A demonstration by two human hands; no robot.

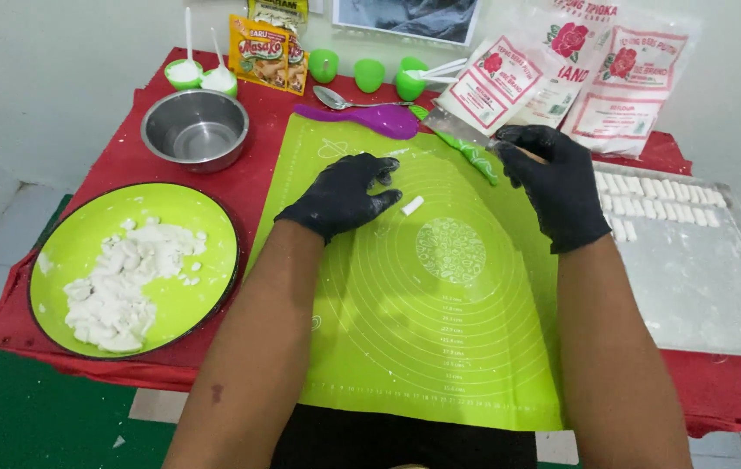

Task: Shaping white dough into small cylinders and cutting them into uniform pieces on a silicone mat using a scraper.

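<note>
Three white flour bags (562,74) with red roses lean at one o'clock; orange sachets (268,50) stand at eleven. The left hand (342,195) rests palm-down on the green mat (423,330), fingers loosely curled, holding nothing. Just beside its fingertips at three o'clock lies a dough piece (411,206), long axis toward one-thirty. The right hand (555,178) grips a knife (457,128), blade toward ten.

Bright, even indoor light from above; colours vivid. Soft, faint shadows beneath the forearms on the lime-green silicone mat (440,347). Dull sheen inside the round steel bowl (196,128) and on the flat metal tray (701,287). Mostly sharp, slightly soft at the borders, with mild wide-angle bending at the edges.
</note>
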